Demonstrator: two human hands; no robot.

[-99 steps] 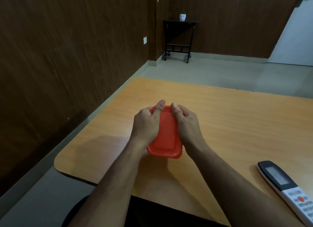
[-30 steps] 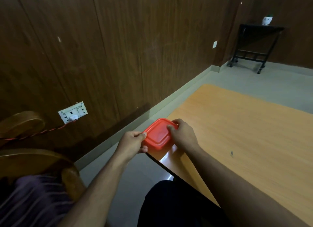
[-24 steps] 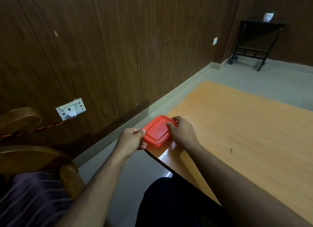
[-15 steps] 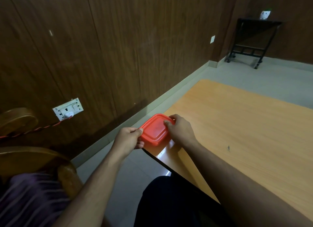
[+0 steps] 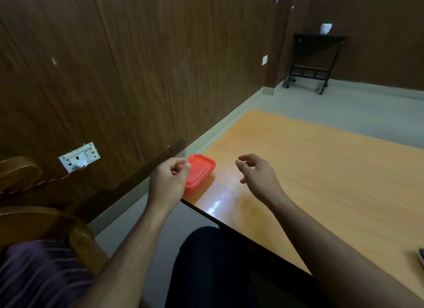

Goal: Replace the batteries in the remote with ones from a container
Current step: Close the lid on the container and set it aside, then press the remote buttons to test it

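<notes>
Both hands are empty: left hand [image 5: 168, 181] loosely curled beside the box [image 5: 199, 171], right hand [image 5: 258, 173] relaxed, apart. Box is lidded at the worktop [image 5: 321, 170] corner; a nudge risks a fall.

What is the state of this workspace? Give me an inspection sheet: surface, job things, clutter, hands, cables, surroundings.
Surface: orange table, glossy, with glare near its near-left corner.
Job's things: red container, lid on, at that corner; a dark sliver at the frame's right edge may be the remote, too cut off to tell. No batteries in view.
Clutter: nothing seen.
Hands: left hand has curled fingers at the container's left edge, grip unclear; right hand hangs open above the table, holding nothing.
Cables: red-black twisted cable runs from the plug in the wall socket.
Surroundings: brown panelled wall, wooden chair at left, black stand in the far corner.
</notes>
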